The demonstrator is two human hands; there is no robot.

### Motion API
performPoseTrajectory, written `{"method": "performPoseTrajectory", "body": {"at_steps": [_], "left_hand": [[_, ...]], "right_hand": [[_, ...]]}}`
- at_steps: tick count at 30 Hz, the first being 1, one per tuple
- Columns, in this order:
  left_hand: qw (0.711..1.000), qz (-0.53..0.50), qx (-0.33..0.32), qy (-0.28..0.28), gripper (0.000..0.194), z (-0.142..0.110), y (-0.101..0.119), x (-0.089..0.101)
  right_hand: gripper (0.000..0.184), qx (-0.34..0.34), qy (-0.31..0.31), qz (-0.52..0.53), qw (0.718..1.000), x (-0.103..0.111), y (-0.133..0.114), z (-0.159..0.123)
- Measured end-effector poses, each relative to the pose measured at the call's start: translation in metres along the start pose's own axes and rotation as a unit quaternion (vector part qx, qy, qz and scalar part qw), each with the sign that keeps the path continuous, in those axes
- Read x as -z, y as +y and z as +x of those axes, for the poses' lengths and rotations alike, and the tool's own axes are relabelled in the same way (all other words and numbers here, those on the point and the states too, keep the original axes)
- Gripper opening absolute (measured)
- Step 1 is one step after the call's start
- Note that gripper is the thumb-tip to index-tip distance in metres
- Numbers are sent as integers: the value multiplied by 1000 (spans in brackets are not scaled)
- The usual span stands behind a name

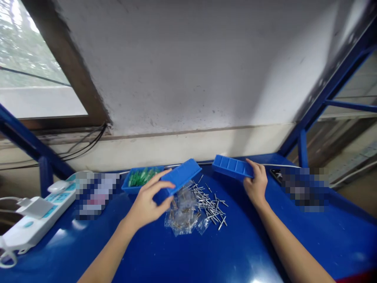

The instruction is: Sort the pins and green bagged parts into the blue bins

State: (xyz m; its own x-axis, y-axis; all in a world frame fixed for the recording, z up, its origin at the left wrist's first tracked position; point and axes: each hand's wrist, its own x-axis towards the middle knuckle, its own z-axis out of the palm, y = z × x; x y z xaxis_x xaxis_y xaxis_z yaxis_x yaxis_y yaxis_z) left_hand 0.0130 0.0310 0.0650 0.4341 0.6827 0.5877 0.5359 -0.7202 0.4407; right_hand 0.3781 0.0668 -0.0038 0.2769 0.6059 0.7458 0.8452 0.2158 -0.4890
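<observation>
The left hand [149, 206] grips the near left end of a tilted blue box [183, 173], above clear packets [184, 215]; the right hand [257, 184] grips a second box [229, 164] by its right end, beyond scattered metal pins [210, 204] — end holds that presumably leave each box's length unobstructed. Far left, a bin [126, 186] keeps green pieces [143, 177] together, apart from the pins.

One head view from close above the blue table [147, 255], forward and down toward the wall [188, 74]
</observation>
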Motion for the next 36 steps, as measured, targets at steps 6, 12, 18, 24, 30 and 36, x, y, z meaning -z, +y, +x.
{"method": "performPoseTrajectory", "body": {"at_steps": [6, 12, 18, 24, 30, 36], "left_hand": [[993, -99, 66, -1, 20, 56, -44, -42], [988, -87, 127, 12, 27, 76, -72, -76], [973, -27, 226, 43, 29, 77, -80, -82], [958, 53, 283, 7, 34, 80, -68, -76], [941, 99, 323, 7, 35, 95, -75, -56], [930, 117, 348, 18, 33, 96, -86, -24]], "right_hand": [[62, -74, 11, 48, 996, -15, 12, -7], [61, -156, 35, 63, 985, -27, 20, -8], [44, -272, 36, 61, 960, -31, 34, -4], [41, -330, 51, 81, 939, -34, 50, -1], [30, -339, 68, 94, 933, -42, 51, 12], [26, -299, -18, 119, 947, -78, 26, 29]]}}
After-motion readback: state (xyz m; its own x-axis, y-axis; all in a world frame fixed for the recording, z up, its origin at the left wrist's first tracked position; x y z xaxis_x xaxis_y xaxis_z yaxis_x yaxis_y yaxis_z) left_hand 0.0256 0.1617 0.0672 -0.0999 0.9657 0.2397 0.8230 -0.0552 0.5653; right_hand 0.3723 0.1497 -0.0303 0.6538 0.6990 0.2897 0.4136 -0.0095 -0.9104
